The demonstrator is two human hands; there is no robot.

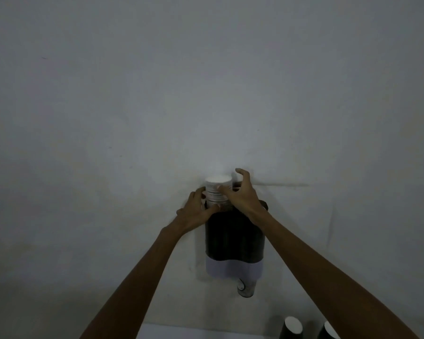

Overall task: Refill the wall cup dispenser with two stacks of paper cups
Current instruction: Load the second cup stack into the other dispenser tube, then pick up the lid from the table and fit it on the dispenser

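Sticking up from the left tube of the dark, white-based wall cup dispenser (234,238), the white stack of nested paper cups (217,190) is pinched by both hands: left hand (195,212) low, right hand (241,194) higher. Pushed off-axis, it could jam or buckle. One cup (245,288) protrudes below; two dark cups (291,328) stand near the bench's (181,332) right end.

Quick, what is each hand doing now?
Left hand: closed on the cup stack.
Right hand: fingers on the same stack, partly open.
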